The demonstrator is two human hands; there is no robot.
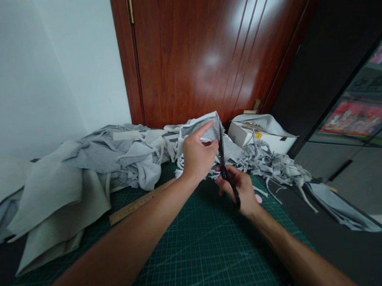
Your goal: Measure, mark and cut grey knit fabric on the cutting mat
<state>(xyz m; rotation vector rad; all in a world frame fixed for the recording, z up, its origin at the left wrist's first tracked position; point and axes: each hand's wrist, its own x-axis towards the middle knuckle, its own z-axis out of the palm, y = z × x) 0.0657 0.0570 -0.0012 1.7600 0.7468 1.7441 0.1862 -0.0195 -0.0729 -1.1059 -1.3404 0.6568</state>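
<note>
My right hand (239,187) is closed round the handles of black scissors (222,152), whose blades point up and away. Beside the blades is the edge of a light grey cloth (205,121), raised above the green cutting mat (195,235). My left hand (199,155) holds this cloth, thumb and lower fingers pinched together, index finger stretched along it toward the blades. Part of the cloth is hidden behind my left hand. Whether the blades touch the cloth is too small to tell.
A wooden ruler (139,204) lies left of my left hand. Grey cloth pieces (115,157) are heaped at the left and back. Tangled strips (274,166) lie at the right, near a white box (241,134). A brown door (190,54) stands behind.
</note>
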